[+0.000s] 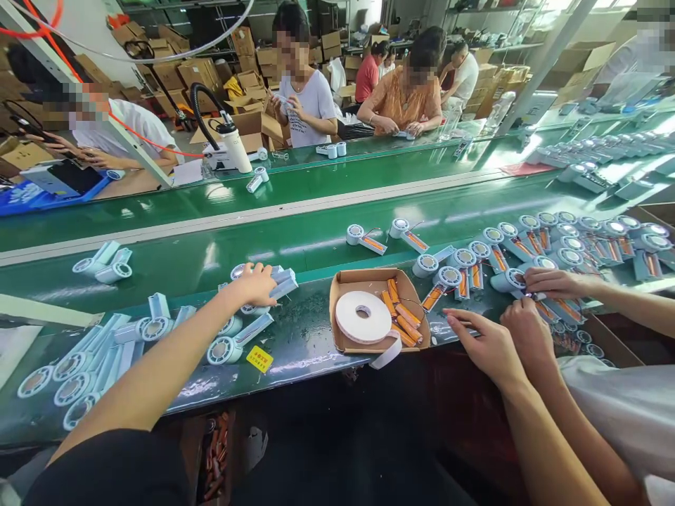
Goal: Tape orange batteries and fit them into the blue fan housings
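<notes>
My left hand (256,287) reaches across the bench with its fingers bent over a light-blue handheld fan housing (286,281). The palm side is hidden. Another fan housing (224,349) with an open handle lies just below that hand. My right hand (488,344) hovers near the bench edge, fingers stretched out and nothing in them. To its left stands a cardboard tray (345,346) with a roll of white tape (351,316) and several orange-wrapped battery cells (408,323). Beyond my right fingers lies a fan housing (448,276) with an orange cell in its handle.
A co-worker's hands (532,323) work on a fan close by on the right, beside many fans holding cells. More housings (74,365) lie at left, near a yellow label (260,359). A green conveyor (300,242) runs behind; people sit across it. A box of cells (215,457) is below.
</notes>
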Available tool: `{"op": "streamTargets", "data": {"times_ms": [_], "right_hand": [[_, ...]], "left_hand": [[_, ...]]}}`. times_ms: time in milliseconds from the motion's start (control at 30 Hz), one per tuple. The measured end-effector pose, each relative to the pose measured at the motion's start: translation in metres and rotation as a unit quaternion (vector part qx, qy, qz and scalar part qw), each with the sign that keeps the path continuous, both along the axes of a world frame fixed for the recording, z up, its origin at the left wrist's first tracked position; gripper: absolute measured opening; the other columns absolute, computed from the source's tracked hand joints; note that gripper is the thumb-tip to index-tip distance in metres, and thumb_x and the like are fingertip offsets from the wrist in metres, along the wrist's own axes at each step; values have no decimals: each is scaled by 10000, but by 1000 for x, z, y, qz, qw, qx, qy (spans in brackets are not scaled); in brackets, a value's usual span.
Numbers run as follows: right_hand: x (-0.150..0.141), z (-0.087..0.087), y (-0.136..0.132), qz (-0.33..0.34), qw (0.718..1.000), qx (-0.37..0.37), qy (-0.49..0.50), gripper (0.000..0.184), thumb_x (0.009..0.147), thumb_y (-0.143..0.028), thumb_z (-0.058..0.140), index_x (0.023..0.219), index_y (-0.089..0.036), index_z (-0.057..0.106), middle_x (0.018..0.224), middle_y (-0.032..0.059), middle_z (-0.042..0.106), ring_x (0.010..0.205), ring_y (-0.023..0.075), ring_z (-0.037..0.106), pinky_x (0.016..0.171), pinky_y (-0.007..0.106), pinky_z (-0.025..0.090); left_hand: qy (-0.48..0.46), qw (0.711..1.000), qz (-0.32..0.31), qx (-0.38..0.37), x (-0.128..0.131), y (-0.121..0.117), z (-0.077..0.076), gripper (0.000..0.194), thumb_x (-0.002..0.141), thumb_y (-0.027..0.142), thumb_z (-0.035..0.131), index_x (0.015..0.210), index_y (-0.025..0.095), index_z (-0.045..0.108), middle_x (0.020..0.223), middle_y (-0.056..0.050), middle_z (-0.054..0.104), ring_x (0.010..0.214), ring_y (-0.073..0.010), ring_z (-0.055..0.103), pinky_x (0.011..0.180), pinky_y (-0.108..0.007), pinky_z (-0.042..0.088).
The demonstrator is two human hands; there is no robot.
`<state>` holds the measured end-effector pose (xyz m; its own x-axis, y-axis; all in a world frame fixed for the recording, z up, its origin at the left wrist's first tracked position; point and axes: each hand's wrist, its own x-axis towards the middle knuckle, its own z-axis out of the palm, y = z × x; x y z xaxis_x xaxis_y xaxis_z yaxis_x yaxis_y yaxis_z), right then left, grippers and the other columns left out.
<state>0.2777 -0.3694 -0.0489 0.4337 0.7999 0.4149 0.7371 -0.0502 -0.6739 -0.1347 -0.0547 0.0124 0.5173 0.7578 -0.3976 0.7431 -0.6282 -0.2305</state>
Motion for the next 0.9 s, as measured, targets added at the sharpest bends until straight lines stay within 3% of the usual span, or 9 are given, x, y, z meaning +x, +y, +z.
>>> {"op": "streamTargets", "data": {"times_ms": [133, 233, 333, 467, 567, 667, 733, 833, 900], "right_hand": [[-33, 6, 17, 87, 993, -30, -69, 365, 1035, -477, 550, 926, -232, 798, 927, 101, 813, 823, 261, 738, 758, 388, 604], [-69, 8, 23, 105, 976, -105, -158, 346, 1023, -495, 631, 874, -229, 795, 935, 111, 780, 910, 286, 683, 844, 439, 551], [-96, 10, 24, 97, 956, -174, -215, 329, 964, -504, 746, 794, -227, 798, 1066, 126, 770, 1068, 335, 646, 913, 494, 487], [-99, 9, 14, 115, 966, -155, -174, 293, 1048, -358, 644, 829, -246, 803, 978, 83, 750, 999, 273, 626, 878, 446, 449], [-86, 4, 1, 136, 980, -81, -121, 323, 1085, -366, 576, 900, -246, 811, 936, 76, 732, 903, 236, 614, 823, 405, 464], [-79, 2, -10, 168, 983, -14, -68, 364, 1099, -407, 548, 918, -233, 811, 850, 67, 712, 812, 214, 612, 756, 371, 490], [-80, 9, -17, 198, 979, 20, -44, 346, 1093, -396, 566, 908, -232, 808, 829, 63, 704, 788, 205, 614, 734, 357, 499], [-90, 29, -27, 288, 956, 39, -30, 271, 1068, -335, 624, 896, -233, 808, 833, 57, 701, 794, 195, 623, 752, 344, 503], [-99, 43, -31, 401, 916, 3, -17, 262, 1065, -341, 640, 903, -234, 815, 837, 53, 722, 803, 185, 652, 774, 329, 515]], "left_hand": [[-4, 999, -29, 35, 16, -47, 10, 436, 800, 591, 781, 1002, 208, 829, 1403, -201, 664, 1352, -472, 515, 1200, -662, 268], [-156, 975, -143, 73, 59, -86, 15, 479, 952, 624, 624, 1168, 228, 785, 1413, -143, 686, 1353, -379, 551, 1203, -560, 327], [-228, 934, -273, -23, 112, -120, 8, 599, 954, 670, 606, 1309, 199, 715, 1368, -136, 720, 1312, -325, 600, 1192, -494, 370], [-158, 946, -269, -92, 148, -132, -7, 533, 966, 589, 583, 1252, 164, 732, 1333, -183, 732, 1270, -382, 636, 1140, -564, 410], [-162, 946, -260, -104, 143, -128, -12, 524, 978, 572, 546, 1270, 174, 724, 1311, -167, 745, 1257, -398, 638, 1119, -569, 426], [-197, 940, -254, -114, 128, -131, -15, 699, 848, 694, 703, 1321, 180, 690, 1404, -164, 693, 1305, -418, 587, 1121, -551, 444], [-233, 936, -246, -100, 113, -138, -17, 668, 832, 622, 771, 1307, 160, 684, 1343, -171, 708, 1263, -389, 599, 1100, -514, 474], [-346, 906, -243, -20, 79, -150, -21, 580, 893, 557, 753, 1314, 170, 653, 1271, -149, 715, 1233, -350, 588, 1095, -490, 492], [-408, 883, -224, 57, 55, -157, -27, 572, 918, 592, 721, 1300, 175, 636, 1248, -150, 704, 1210, -356, 569, 1081, -524, 499]]}}
